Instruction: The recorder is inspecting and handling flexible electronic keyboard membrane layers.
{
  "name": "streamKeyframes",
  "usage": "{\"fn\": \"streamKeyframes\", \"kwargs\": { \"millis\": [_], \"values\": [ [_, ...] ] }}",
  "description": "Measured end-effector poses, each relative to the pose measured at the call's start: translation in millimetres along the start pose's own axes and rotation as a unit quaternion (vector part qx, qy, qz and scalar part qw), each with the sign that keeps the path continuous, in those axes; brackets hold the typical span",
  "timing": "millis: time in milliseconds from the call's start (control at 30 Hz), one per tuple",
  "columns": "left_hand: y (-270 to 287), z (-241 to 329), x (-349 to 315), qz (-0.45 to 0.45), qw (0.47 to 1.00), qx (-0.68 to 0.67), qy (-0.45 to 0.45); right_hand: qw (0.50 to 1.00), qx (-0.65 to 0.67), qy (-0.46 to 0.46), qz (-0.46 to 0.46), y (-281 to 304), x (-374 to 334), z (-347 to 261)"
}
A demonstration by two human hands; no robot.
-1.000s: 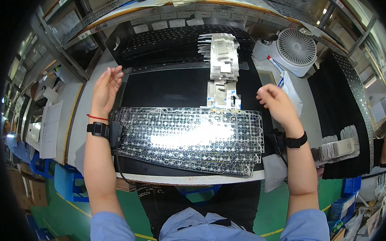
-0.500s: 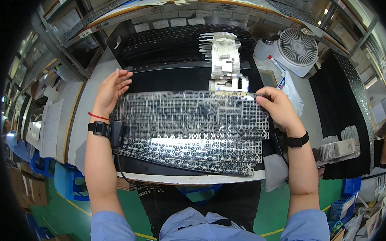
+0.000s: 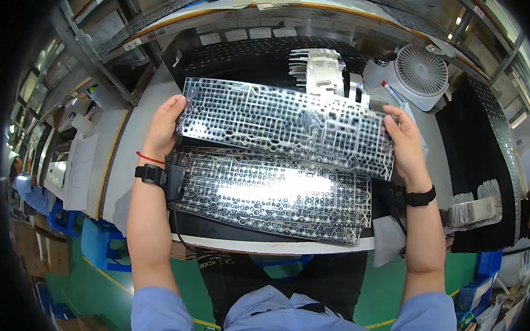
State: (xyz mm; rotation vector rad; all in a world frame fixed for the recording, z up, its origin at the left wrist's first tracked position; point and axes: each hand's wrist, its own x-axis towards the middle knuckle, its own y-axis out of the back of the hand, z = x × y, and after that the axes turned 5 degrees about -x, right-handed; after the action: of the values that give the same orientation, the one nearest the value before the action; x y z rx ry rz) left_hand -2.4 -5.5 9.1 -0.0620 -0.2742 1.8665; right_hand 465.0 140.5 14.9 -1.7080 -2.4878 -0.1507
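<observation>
A clear keyboard membrane sheet (image 3: pixel 279 121), printed with dark and silvery traces, is held up between both hands and slopes down to the right. My left hand (image 3: pixel 166 124) grips its left edge with the fingers closed. At the opposite end my right hand (image 3: pixel 405 140) pinches the right edge, thumb in front. Below the raised sheet, several similar membrane sheets (image 3: pixel 233 203) lie stacked near the bench's front edge, with strong glare on the top one. Behind the raised sheet is a bundle of pale flat connector tails (image 3: pixel 322 72), its near part hidden.
A white fan (image 3: pixel 421 75) stands at the back right beside a bottle (image 3: pixel 376 69) and a red-capped marker (image 3: pixel 395 90). Farther right, a second pale bundle (image 3: pixel 475 209) rests on black sheets (image 3: pixel 469 152). A metal shelf (image 3: pixel 85 48) rises at left.
The membrane sheet has moved up and away from the stack and now tilts down to the right. My left hand, apart and spread before, has closed on its left edge.
</observation>
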Motion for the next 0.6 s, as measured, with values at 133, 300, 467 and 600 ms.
{"fn": "streamKeyframes", "kwargs": {
  "millis": [133,300,467,600],
  "values": [
    [2,1,1,0.026,0.999,-0.022,-0.024,0.999,0.027,0.004,0.021,2,1,-1],
    [2,1,1,0.038,0.999,-0.021,-0.019,0.999,0.009,0.02,0.03,8,2,3],
    [2,1,1,0.041,0.999,-0.022,-0.017,0.997,0.031,0.035,0.058,-1,1,-2],
    [0,-2,1,0.068,0.997,-0.014,-0.036,0.997,0.036,0.04,0.06,-3,-2,-8]
  ]
}}
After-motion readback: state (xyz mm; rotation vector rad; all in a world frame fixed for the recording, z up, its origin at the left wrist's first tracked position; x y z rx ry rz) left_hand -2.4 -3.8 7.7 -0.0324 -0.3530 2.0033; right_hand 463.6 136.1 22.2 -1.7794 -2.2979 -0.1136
